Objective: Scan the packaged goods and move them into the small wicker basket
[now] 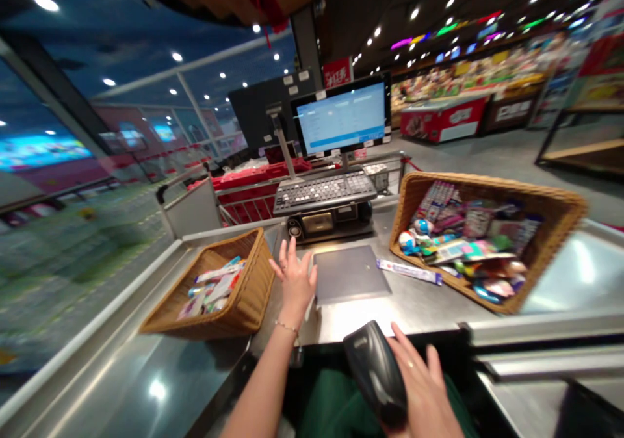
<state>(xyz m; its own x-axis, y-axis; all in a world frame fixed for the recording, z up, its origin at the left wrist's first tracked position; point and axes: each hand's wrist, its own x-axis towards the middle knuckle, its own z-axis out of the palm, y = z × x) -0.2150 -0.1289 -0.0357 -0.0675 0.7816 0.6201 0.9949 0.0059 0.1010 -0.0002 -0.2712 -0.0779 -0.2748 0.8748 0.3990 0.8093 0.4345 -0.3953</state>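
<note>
Head view: looking down a supermarket checkout counter [414,311], with the till at 12 o'clock.

Left hand: the left hand [294,281] is at 12 o'clock, raised with its fingers spread and holding nothing. It lies just beside a grey scale plate [351,273], and a thin chain bracelet [286,326] circles the wrist.

Right hand: the right hand [426,386] is at 5 o'clock, its fingers [402,350] curled around a black handheld barcode scanner [374,373]. A ring [409,363] shows on one finger, and the thumb is hidden.

Counter: a wrapped packet [408,271] lies on the steel at 1 o'clock, between the plate and the right-hand basket.

Baskets: a wicker basket [234,318] at 10 o'clock holds a few wrapped packets. A larger wicker basket [487,190] at 2 o'clock is crowded with colourful packaged goods.

Till: a keyboard [324,191] sits below a monitor [341,116] showing a pale blue screen.

Beyond: a red freezer chest [443,119] stands at 1 o'clock, backed by stocked shelves [478,80]. Red shopping baskets [258,178] are stacked behind the till at 11 o'clock.
</note>
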